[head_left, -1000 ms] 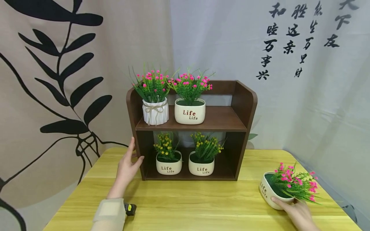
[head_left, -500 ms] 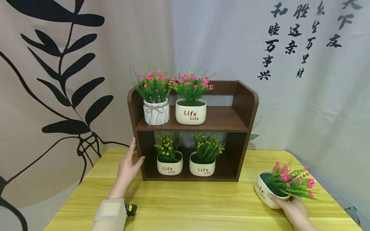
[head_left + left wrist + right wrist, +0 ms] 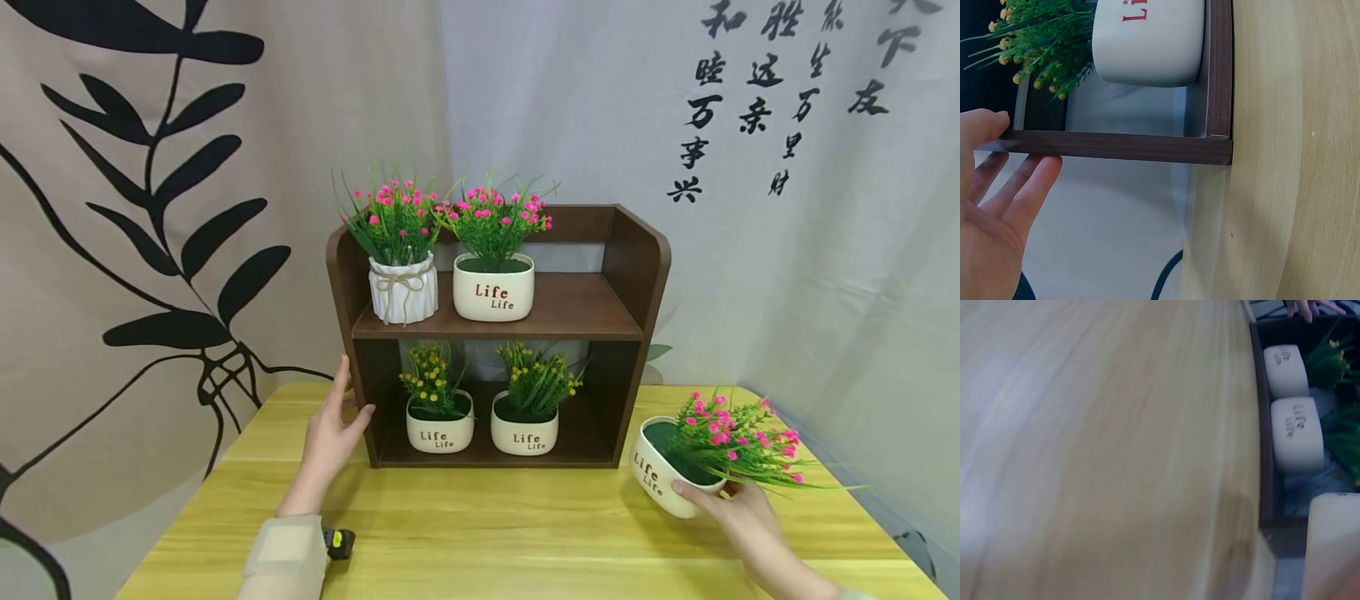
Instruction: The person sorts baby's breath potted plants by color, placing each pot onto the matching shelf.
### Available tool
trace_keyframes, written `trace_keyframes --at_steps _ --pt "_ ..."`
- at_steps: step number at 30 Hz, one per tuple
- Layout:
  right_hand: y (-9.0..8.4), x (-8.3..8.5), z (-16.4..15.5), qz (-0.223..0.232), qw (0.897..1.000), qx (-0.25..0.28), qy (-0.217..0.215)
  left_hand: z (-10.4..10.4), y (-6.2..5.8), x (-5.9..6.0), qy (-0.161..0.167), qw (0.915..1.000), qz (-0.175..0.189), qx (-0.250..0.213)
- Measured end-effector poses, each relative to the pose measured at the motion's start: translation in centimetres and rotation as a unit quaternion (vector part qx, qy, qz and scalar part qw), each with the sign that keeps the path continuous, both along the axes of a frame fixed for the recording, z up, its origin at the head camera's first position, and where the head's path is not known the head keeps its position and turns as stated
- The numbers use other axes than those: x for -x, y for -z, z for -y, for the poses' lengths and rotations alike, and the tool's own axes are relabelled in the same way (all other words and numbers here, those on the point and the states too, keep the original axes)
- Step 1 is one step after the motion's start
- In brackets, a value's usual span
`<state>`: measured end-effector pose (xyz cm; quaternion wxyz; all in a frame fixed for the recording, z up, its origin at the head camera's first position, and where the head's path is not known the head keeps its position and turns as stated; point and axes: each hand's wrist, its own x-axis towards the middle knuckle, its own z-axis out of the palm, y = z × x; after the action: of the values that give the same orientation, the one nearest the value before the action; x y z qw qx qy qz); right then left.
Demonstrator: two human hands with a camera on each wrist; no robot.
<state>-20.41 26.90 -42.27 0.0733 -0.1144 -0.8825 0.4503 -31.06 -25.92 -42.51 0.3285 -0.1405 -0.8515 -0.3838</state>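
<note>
Pot of pink flowers (image 3: 660, 467) is tilted hard, stems leaning out past the right hand (image 3: 731, 508), whose grip is curled under the rim with fingers wrapped on the pot's near side, just off the shelf unit (image 3: 637, 258). I'd level it before going any higher so the stems don't snag. Left hand (image 3: 330, 429) is flat and relaxed against the shelf's side panel, bracing it on the worktop (image 3: 487, 517). Free slot looks like the top board beside the Life pot (image 3: 492, 287)

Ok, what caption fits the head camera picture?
Right hand holds a tilted pink-flower pot; left hand steadies the shelf.
</note>
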Motion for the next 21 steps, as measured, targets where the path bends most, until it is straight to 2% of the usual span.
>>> trace_keyframes --at_steps 6,21 --pt "-1.3 0.0 1.7 -0.028 0.999 0.021 -0.029 0.0 -0.1 0.0 0.001 1.0000 0.007 -0.002" --pt "-3.5 -0.3 4.3 -0.024 0.997 0.039 -0.059 0.0 0.0 0.0 0.006 1.0000 0.001 -0.004"
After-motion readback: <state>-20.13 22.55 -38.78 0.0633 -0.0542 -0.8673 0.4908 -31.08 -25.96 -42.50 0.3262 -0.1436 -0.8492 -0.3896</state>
